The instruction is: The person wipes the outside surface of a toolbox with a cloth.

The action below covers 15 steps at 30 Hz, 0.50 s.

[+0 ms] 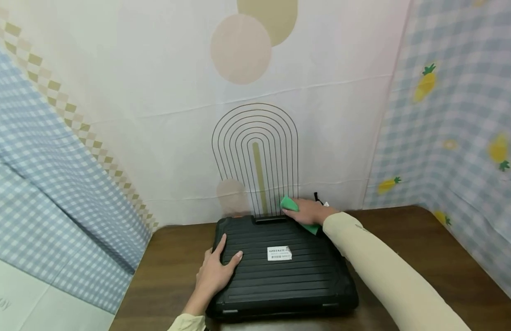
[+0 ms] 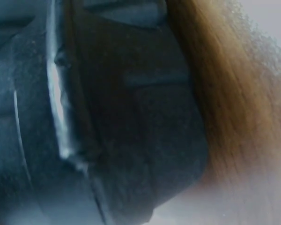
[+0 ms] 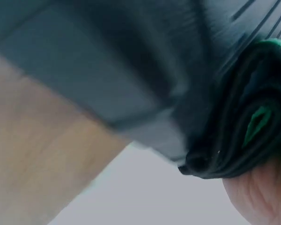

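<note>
A black ribbed plastic case (image 1: pixel 247 276) lies flat with a white label (image 1: pixel 279 253) on its lid. My left hand (image 1: pixel 214 272) rests on its left edge, thumb and forefinger spread over the lid; the other fingers are partly hidden along the side. At the far right corner my right hand (image 1: pixel 308 211) holds a folded green cloth (image 1: pixel 289 203) against the case. The right wrist view shows the cloth's dark folds (image 3: pixel 225 140) beside the case wall (image 3: pixel 98 79). In the left wrist view the case corner (image 2: pixel 145 122) fills most of the picture.
The case stands on a brown wooden table (image 1: pixel 173 257). A printed white curtain (image 1: pixel 164 151) hangs close behind it, with checked curtains at both sides. A small black cord or strap (image 1: pixel 317 197) sticks up behind my right hand.
</note>
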Tool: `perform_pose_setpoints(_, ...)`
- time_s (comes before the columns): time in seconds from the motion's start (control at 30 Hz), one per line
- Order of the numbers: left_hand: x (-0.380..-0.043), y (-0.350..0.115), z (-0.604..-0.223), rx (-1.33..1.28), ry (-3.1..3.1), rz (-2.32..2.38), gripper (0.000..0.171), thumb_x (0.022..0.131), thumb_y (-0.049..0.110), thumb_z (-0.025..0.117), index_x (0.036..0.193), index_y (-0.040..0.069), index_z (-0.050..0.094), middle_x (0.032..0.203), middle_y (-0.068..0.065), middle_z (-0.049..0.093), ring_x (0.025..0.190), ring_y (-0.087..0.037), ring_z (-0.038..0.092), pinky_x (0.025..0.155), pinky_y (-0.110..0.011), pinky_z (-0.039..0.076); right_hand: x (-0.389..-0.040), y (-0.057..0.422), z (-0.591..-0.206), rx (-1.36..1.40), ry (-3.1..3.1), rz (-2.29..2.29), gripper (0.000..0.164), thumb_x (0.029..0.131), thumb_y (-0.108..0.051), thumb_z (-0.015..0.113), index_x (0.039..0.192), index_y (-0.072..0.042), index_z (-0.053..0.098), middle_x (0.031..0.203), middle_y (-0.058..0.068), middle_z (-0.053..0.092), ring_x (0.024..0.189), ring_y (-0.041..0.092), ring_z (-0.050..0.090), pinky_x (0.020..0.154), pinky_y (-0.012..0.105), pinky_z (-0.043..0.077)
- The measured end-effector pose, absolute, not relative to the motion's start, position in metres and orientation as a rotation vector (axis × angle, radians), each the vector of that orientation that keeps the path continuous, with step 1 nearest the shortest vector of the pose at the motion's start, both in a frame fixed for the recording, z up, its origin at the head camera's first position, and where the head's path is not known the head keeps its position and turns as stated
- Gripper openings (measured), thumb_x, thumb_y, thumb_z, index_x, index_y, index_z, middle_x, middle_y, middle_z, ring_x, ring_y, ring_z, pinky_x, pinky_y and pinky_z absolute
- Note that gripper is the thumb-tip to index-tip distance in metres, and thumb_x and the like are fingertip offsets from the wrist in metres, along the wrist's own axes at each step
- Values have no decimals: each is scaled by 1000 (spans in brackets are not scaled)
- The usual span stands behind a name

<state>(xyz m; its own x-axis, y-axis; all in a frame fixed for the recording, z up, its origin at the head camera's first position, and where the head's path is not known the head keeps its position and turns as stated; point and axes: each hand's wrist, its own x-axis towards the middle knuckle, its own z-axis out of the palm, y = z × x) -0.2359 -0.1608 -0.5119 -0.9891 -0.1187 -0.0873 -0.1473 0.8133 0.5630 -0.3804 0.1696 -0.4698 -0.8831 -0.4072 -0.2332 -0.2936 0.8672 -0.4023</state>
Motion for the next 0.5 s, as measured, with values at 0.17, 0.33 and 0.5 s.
perform_pose_setpoints(0.17,-233,-165,-514,-256,2945,936,88,95,78,59,169,40,30,164,-31,41,123,-66,60,90,-78,49,-381,191,-477,-478,2650,-736,76,113,-63,27,162,-6,38,156,25,48,124,37,58,101,53,49)
perform_pose_setpoints(0.33,-232,-164,-513,-269,2940,937,88,95,79,58,169,41,30,164,-31,42,124,-67,59,92,-79,48,-371,211,-480,-390,2584,-982,74,115,-59,24,164,-3,31,154,29,45,125,38,56,103,52,49)
perform_pose_setpoints(0.5,-234,-161,-510,-234,2947,949,86,97,77,58,169,40,31,163,-31,42,126,-66,58,93,-80,47,-355,230,-489,-314,2636,-1128,70,114,-61,23,151,-5,43,138,23,55,121,33,59,102,52,50)
